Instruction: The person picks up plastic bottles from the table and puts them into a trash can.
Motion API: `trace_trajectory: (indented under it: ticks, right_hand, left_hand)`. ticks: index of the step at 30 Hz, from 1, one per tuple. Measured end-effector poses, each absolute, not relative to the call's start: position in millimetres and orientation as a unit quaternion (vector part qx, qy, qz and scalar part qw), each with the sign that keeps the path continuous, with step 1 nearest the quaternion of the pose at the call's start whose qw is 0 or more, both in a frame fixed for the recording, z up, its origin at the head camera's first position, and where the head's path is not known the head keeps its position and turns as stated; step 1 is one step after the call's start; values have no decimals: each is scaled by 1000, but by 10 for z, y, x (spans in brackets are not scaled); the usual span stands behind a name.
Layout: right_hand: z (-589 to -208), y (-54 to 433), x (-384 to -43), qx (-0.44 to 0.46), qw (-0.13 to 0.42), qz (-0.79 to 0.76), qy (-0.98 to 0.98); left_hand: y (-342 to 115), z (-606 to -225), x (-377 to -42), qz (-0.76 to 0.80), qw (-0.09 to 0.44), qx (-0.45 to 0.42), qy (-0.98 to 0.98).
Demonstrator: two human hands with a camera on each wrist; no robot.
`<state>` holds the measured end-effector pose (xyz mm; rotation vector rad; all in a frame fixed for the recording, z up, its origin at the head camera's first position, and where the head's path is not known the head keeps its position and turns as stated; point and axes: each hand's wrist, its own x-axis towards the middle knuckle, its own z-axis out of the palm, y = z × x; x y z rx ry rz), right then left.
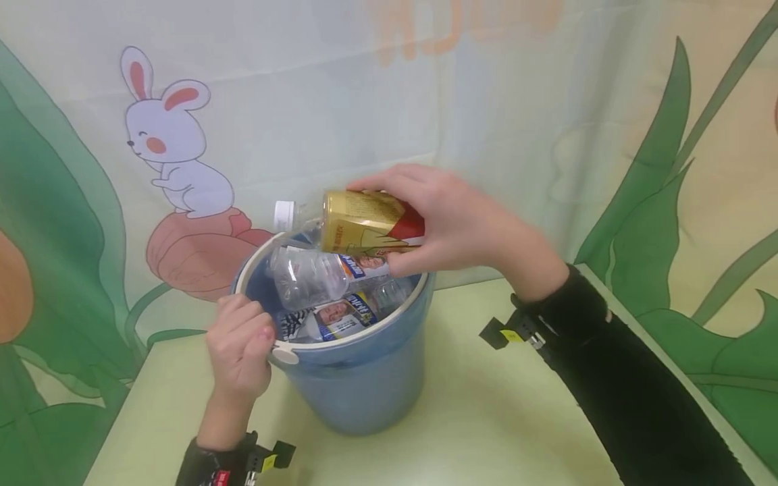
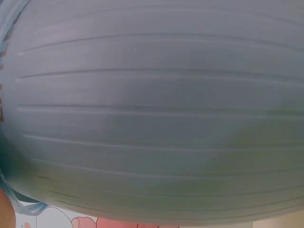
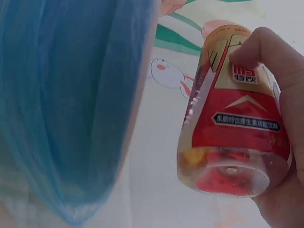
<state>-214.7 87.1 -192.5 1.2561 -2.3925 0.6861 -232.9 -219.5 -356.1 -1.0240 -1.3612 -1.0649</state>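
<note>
A blue bucket [image 1: 358, 385] with a cream rim stands on the table, lined with a thin blue bag [image 3: 71, 118]. My left hand [image 1: 242, 344] grips its rim at the near left, fingers curled over the edge. Above the opening, my right hand [image 1: 450, 223] holds a plastic bottle [image 1: 358, 223] with a gold and red label, lying sideways, its white cap [image 1: 283, 216] to the left. In the right wrist view the thumb and palm wrap that bottle, its base toward the camera. Inside the bucket lie clear plastic bottles [image 1: 306, 277] with blue and white labels.
The pale green table [image 1: 504, 378] carries the bucket. Behind it hangs a printed cloth [image 1: 340, 88] with a rabbit and large leaves. The bucket's ribbed outer wall [image 2: 156, 109] fills most of the left wrist view.
</note>
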Motion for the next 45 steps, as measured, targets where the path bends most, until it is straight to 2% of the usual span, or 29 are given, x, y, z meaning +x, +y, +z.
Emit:
trace_trajectory:
  ticks: [3,10,19,22,33,37,45]
  right_hand:
    - [-1961,789,-2152,456,175,221,-844]
    - [-2106,649,-2273,469,90,195,-857]
    - [-2264,592,-2439,508,5,209,-836]
    - [-2331,605,-2452,512,-8,222,-830]
    - [-2450,594,-2427,515,26,214,-830]
    - [-2467,592,-2429,515,61,227,-825]
    - [-2401,761,-2411,450,99,261,-848]
  left_hand:
    - [-2171,-3582,-2355,-448,537,-422,-576]
    - [-2186,-3611,-2383,-445,530,-412,-593]
    - [-2158,-3626,-2390,-458,528,-418,-581]
    - [-2154,-3617,-2392,-459,530,-425,-572]
    - [-2140,-3589,-2380,-458,540,-425,-564]
    - [-2145,-3596,-2382,-458,539,-420,-569]
    - [-2142,-3612,-2433,-445,536,-407,-590]
